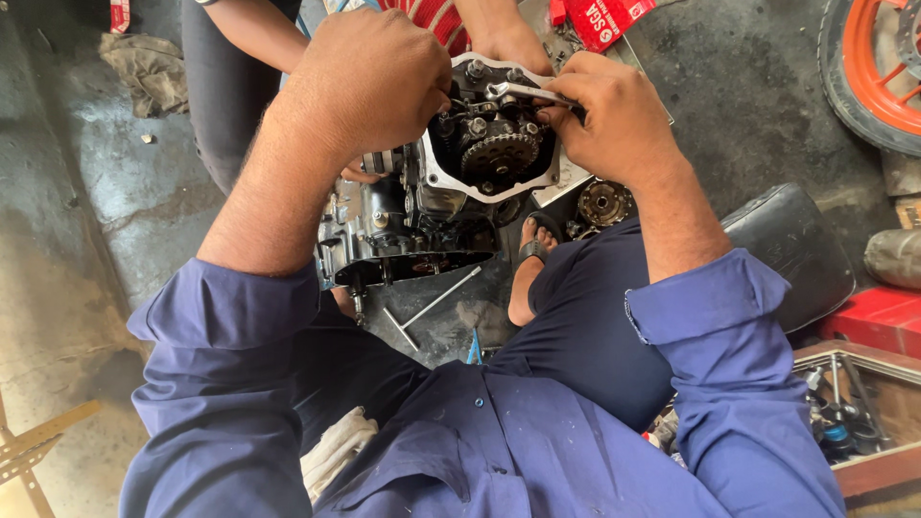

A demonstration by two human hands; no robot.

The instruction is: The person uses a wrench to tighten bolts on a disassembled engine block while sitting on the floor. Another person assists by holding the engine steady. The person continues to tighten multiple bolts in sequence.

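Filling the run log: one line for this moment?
left hand: steadies engine | right hand: holds wrench over sprocket

This is a motorcycle repair workshop: an opened engine [422, 192] with its sprocket [497, 153] bare sits on a stained concrete floor [106, 221], beside a loose T-wrench [432, 305], an orange-rimmed wheel [873, 67], a detached seat [796, 249] and a toolbox [863, 412].

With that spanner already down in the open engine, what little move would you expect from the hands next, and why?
Probably a short turn of the slim silver metal spanner. The right hand grips its handle, its head sits among the bolts above the toothed grey sprocket, and the left hand braces the grey metal engine block.
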